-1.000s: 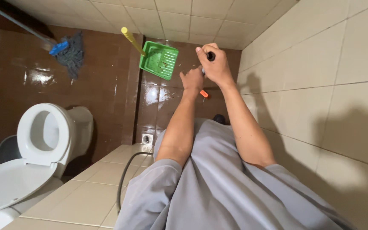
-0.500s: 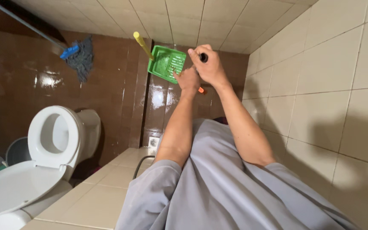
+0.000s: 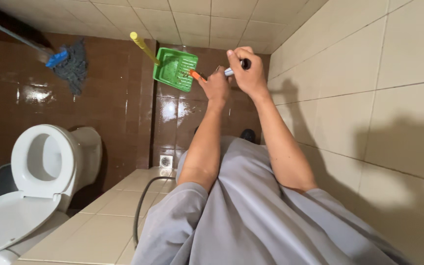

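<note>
Your right hand (image 3: 247, 73) is fisted around a slim dark-tipped grey tool handle (image 3: 235, 68). Your left hand (image 3: 216, 87) pinches a small orange-handled tool (image 3: 198, 75), closed on it. Both are raised together, touching, near the beige tiled wall (image 3: 369, 98). Looks like mid-step, working the two pieces together; next needs steady alignment. Beyond: green plastic dustpan with yellow handle (image 3: 175, 68), blue-headed grey mop (image 3: 69, 61), white toilet (image 3: 45, 162).
</note>
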